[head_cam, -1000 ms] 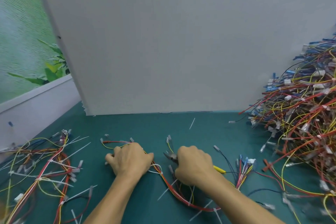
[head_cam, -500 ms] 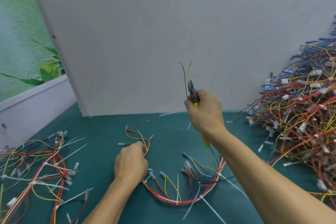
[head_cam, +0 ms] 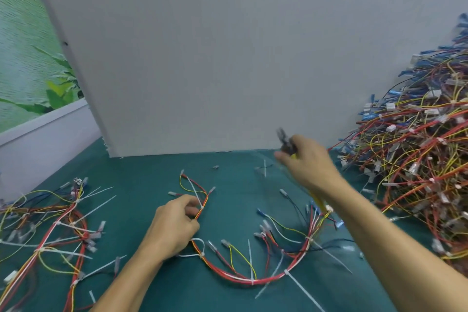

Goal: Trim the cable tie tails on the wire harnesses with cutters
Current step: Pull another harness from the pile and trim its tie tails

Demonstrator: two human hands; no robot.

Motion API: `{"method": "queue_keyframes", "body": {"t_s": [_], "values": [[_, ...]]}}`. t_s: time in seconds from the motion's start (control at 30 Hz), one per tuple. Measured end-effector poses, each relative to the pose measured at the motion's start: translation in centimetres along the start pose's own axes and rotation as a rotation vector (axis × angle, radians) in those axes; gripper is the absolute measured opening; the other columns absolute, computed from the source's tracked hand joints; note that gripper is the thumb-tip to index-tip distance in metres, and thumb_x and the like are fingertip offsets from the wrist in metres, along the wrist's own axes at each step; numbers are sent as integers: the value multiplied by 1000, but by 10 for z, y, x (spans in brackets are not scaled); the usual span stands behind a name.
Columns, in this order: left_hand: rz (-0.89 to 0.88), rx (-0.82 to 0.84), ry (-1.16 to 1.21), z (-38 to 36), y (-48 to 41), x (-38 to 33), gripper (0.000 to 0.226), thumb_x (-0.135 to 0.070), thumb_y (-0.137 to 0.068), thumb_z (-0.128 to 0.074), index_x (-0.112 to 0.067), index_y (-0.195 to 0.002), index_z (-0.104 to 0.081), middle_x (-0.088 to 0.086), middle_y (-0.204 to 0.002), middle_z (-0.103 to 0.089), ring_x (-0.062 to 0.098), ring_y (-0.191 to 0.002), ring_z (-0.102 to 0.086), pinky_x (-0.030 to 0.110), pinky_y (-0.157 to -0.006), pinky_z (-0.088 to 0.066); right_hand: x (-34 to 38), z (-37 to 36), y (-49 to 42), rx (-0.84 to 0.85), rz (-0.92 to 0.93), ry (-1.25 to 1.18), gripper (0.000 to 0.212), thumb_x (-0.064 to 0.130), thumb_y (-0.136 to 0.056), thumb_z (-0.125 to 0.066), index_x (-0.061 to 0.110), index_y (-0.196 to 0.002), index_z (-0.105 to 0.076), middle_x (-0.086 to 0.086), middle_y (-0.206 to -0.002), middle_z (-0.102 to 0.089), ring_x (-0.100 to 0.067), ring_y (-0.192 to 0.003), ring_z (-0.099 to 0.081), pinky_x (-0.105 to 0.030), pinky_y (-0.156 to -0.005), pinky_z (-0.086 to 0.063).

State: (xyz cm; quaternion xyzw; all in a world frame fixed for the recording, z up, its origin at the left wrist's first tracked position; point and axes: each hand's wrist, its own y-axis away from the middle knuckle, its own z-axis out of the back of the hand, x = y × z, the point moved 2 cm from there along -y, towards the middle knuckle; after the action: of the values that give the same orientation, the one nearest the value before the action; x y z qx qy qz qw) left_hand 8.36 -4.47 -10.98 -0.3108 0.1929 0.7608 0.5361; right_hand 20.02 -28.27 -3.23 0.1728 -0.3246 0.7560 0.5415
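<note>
Wire harness (head_cam: 268, 279) on the green desk (head_cam: 141, 185), cutters (head_cam: 285, 143) held aloft.
Left hand (head_cam: 174, 225) pinches its red-yellow strand in a narrow grip; right hand (head_cam: 307, 163), grip closed round the blurred cutters, hovers near the harness pile (head_cam: 417, 159).

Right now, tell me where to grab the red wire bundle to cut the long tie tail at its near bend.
Probably pinch the red wire bundle just left of the tie head, from above, with the left hand. It lies flat on the mat, and the tail runs off to the lower right, leaving that side for the cutters.
</note>
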Motion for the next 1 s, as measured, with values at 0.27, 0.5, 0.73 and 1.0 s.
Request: {"method": "queue_keyframes", "body": {"t_s": [0.27, 0.5, 0.73, 1.0], "values": [[63, -43, 178, 5, 6, 7, 39, 6, -71, -60, -31, -83, -65, -18, -74, -72, 3, -64, -68, 27, -68, -54, -33, 60, 58, -376, 178, -534, 13, 5, -87, -68, 15, -83, -61, 4, -74, -63, -2, -67, -56, -14, -64, -46], [121, -120, 175, 0, 4, 13, 39, 6, -71, -57, -30, -83, -64, -19, -72, -70, 5, -72, -68, 23, -65, -51, -38, 90, 54, -741, -1, -914, 14, 24, -103, -44, 26, -89, -46, 3, -94, -63, -14, -90, -57, -25, -76, -50], [137, -144, 167, -4, 0, 14, 36, 3, -71, -59, -31, -81, -63, -19, -72, -70, 6, -78, -68, 28, -73, -52, -21, 124, 95, -559, 338, -314, 28, 34, -96, -56, 6, -93, -61, 5, -80, -63, -5, -70, -56, -25, -64, -48], [169, -130, 240, -2, -2, 17, 33, 1, -73, -60, -29, -85, -64, -16, -79, -72, 6, -74, -68, 27, -46, -52, -42, 6, 152, 270, 651, 351, 25, 11, -70, -68, 31, -84, -63, 14, -91, -57, -11, -64, -50, -24, -52, -39]]}}
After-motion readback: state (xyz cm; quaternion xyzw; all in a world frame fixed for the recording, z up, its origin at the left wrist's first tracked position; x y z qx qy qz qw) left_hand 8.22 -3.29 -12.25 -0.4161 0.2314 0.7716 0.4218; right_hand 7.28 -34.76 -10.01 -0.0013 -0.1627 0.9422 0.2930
